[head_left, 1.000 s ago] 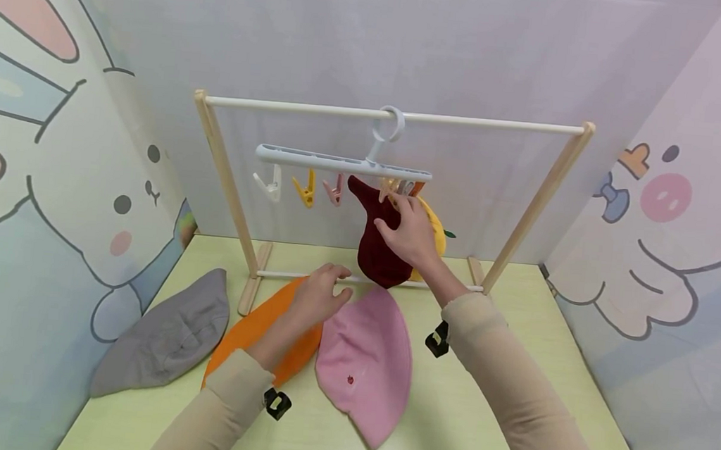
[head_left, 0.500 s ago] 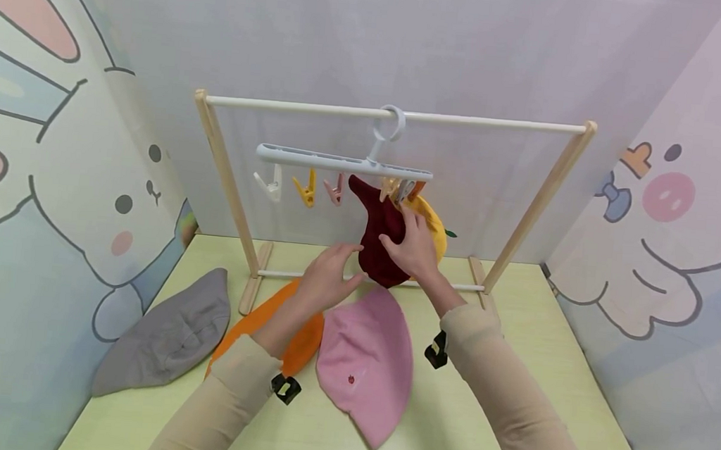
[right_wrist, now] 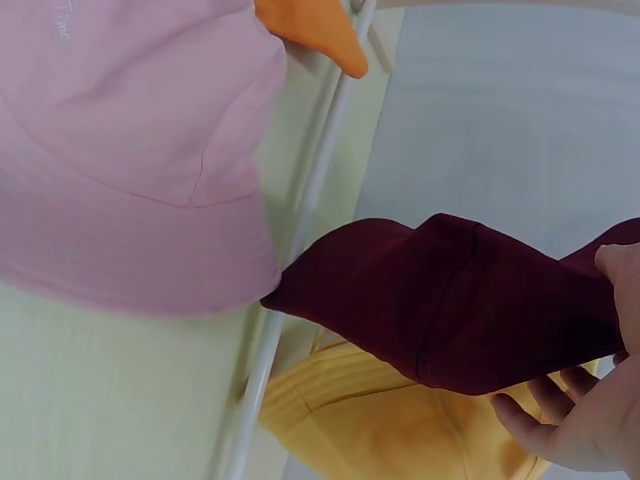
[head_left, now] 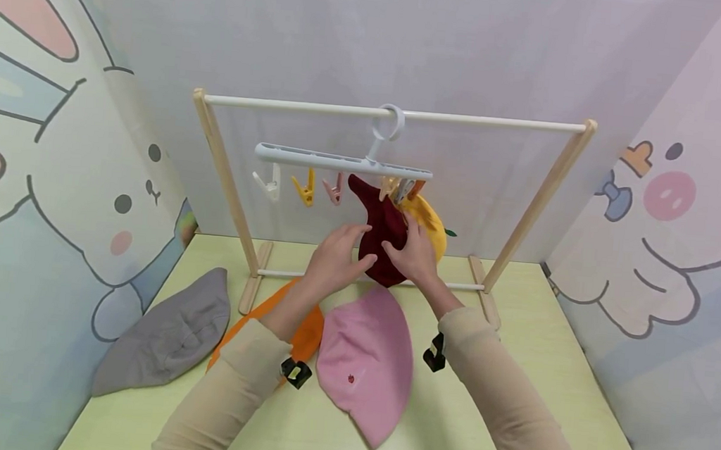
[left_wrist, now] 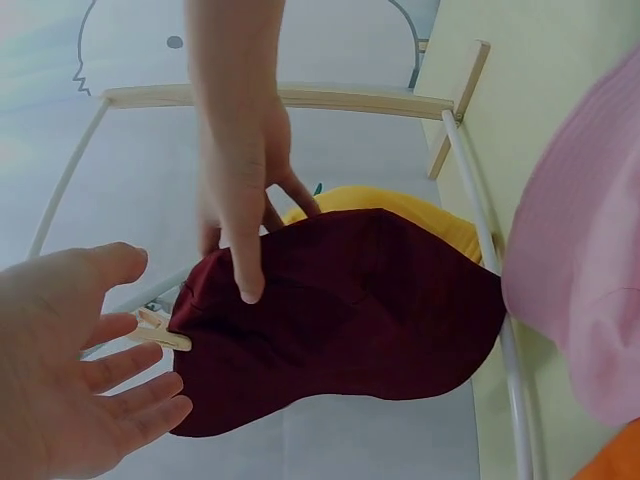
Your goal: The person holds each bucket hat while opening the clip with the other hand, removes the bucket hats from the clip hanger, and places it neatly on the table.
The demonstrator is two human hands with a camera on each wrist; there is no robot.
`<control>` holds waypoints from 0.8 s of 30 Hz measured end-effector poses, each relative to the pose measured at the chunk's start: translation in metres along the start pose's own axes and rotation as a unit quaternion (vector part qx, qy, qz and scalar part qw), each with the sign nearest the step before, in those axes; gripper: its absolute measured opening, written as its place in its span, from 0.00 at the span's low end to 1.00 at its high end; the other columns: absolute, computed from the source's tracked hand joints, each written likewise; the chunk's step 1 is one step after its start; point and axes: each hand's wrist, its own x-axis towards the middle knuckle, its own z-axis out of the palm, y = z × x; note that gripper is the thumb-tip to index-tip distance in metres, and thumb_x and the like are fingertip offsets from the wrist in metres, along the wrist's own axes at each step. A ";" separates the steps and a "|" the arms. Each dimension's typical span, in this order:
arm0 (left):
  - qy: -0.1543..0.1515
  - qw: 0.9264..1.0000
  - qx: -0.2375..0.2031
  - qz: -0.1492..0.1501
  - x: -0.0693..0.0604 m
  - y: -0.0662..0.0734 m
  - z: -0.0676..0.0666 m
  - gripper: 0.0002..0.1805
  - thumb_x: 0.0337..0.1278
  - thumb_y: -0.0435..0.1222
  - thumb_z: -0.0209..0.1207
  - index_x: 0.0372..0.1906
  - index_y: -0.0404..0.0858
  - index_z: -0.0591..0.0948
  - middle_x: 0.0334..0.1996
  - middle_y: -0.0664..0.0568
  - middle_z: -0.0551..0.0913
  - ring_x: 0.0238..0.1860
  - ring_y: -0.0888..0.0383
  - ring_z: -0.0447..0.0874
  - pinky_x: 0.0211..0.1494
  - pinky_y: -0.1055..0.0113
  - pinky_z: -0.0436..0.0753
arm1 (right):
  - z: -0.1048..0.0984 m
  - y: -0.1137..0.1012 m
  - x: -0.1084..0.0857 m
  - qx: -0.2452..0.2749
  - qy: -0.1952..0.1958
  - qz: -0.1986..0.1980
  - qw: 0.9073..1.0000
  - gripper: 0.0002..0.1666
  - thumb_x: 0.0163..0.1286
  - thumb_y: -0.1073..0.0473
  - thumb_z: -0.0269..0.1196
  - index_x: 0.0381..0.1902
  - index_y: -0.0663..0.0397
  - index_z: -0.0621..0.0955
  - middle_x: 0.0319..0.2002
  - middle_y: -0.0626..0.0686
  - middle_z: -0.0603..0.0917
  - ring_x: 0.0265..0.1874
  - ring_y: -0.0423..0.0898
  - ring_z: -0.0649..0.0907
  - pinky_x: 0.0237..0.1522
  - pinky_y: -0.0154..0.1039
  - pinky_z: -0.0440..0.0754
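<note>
A maroon bucket hat (head_left: 382,216) hangs from a pale clothespin (left_wrist: 165,332) under the light-blue hanger (head_left: 315,158). Spread around its right edge is my right hand (head_left: 414,254), the thumb in front and the fingers toward the back; contact is hard to judge. My left hand (head_left: 335,258) is by the hat's left side, fingers extended and holding nothing; the left wrist view shows its fingertips close to the pin. Behind the maroon hat hangs a yellow hat (head_left: 434,229), partly hidden. A grey clothespin (head_left: 404,191) sits beside the pale one.
White (head_left: 270,184), yellow (head_left: 305,188) and pink clothespins (head_left: 334,190) dangle from the hanger's left part. The hanger hooks on a rack (head_left: 293,107). Pink (head_left: 365,367), orange (head_left: 307,334) and grey hats (head_left: 170,337) lie on the table (head_left: 466,417).
My left hand has risen and moved right to the maroon hat. My right hand has come down from the clothespins to the hat's right edge. The hat stays hanging.
</note>
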 end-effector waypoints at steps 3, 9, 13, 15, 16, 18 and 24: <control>0.007 1.000 0.002 0.002 0.003 0.004 -0.002 0.28 0.54 0.44 0.60 0.60 0.41 0.71 0.58 0.48 0.73 0.60 0.50 0.70 0.59 0.57 0.71 | 0.002 0.002 0.001 0.003 -0.007 0.012 1.000 0.45 0.58 0.48 0.63 0.68 0.56 0.59 0.59 0.64 0.69 0.54 0.60 0.73 0.55 0.53 0.71; 0.028 0.999 0.010 0.013 0.007 0.012 -0.005 0.27 0.54 0.43 0.60 0.60 0.39 0.71 0.55 0.47 0.75 0.57 0.50 0.72 0.58 0.58 0.72 | 0.004 0.003 0.003 0.010 -0.006 0.025 1.000 0.38 0.60 0.51 0.63 0.64 0.58 0.63 0.56 0.61 0.74 0.52 0.56 0.76 0.54 0.50 0.72; 0.036 0.999 0.008 0.008 0.009 0.015 -0.007 0.27 0.54 0.43 0.60 0.59 0.40 0.72 0.55 0.47 0.75 0.56 0.51 0.73 0.57 0.57 0.73 | 0.001 0.004 0.004 0.011 0.008 0.027 1.000 0.31 0.61 0.53 0.62 0.60 0.57 0.67 0.49 0.59 0.79 0.45 0.55 0.80 0.47 0.49 0.76; 0.038 0.999 0.003 0.004 0.010 0.017 -0.008 0.26 0.54 0.43 0.59 0.59 0.40 0.72 0.55 0.48 0.75 0.56 0.51 0.73 0.56 0.57 0.73 | -0.001 0.005 0.004 0.004 0.020 0.025 0.999 0.28 0.61 0.54 0.61 0.58 0.56 0.69 0.46 0.59 0.81 0.41 0.55 0.81 0.43 0.49 0.77; 0.039 0.999 0.000 0.001 0.011 0.017 -0.008 0.26 0.54 0.43 0.59 0.59 0.41 0.72 0.55 0.48 0.75 0.56 0.51 0.73 0.55 0.57 0.74 | -0.002 0.005 0.004 -0.001 0.027 0.024 0.999 0.27 0.61 0.55 0.61 0.57 0.56 0.70 0.44 0.59 0.82 0.39 0.55 0.81 0.41 0.49 0.77; 0.042 0.999 -0.005 -0.002 0.011 0.018 -0.009 0.26 0.54 0.43 0.59 0.59 0.42 0.72 0.54 0.50 0.75 0.55 0.51 0.73 0.54 0.57 0.74 | -0.004 0.006 0.003 -0.009 0.045 0.022 0.999 0.24 0.61 0.55 0.61 0.54 0.56 0.72 0.41 0.59 0.83 0.37 0.55 0.82 0.39 0.49 0.77; 0.046 0.999 -0.007 -0.005 0.013 0.020 -0.011 0.25 0.54 0.43 0.60 0.57 0.42 0.73 0.51 0.51 0.76 0.53 0.52 0.75 0.52 0.58 0.75 | -0.011 0.011 0.002 -0.018 0.085 0.022 0.996 0.19 0.62 0.57 0.60 0.51 0.55 0.75 0.39 0.59 0.83 0.35 0.56 0.81 0.36 0.50 0.77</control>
